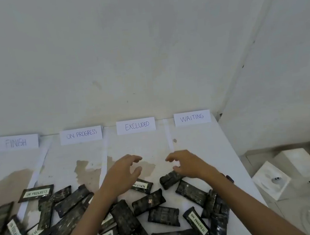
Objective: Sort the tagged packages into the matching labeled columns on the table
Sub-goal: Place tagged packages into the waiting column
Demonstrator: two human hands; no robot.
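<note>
- Both grips are apart and hold nothing. The left grip (pixel 118 176) hovers with loosely curved fingers over the near part of the EXCLUDED column. The right grip (pixel 189 164) hangs with fingers bent downward just above one dark package (pixel 169 181). I cannot tell if the thumb already touches it.
- The worktop (pixel 201 147) is white and stained, and pale strips divide it into four columns. All four are bare at the far end.
- The pile of packages (pixel 161 214) lies loose across the near side, many overlapping and many with the tag face down.
- Four paper labels stand at the far edge: FINISH (pixel 16 142), ON PROGRESS (pixel 81 134), EXCLUDED (pixel 136 126) and WAITING (pixel 192 117).
- The package under the right grip shows no tag from here, so I judge it must first be turned over to read it.
- Each package looks small, flat and wrapped in shiny dark film. I expect it to be light, a little soft and rather slippery. A pinch across the two long edges, thumb against fingers, seems the safest hold.
- A package beside the left grip carries a white tag reading WAITING (pixel 142 185). The tags seem to be stuck-on paper, so it is better not to lift by them.
</note>
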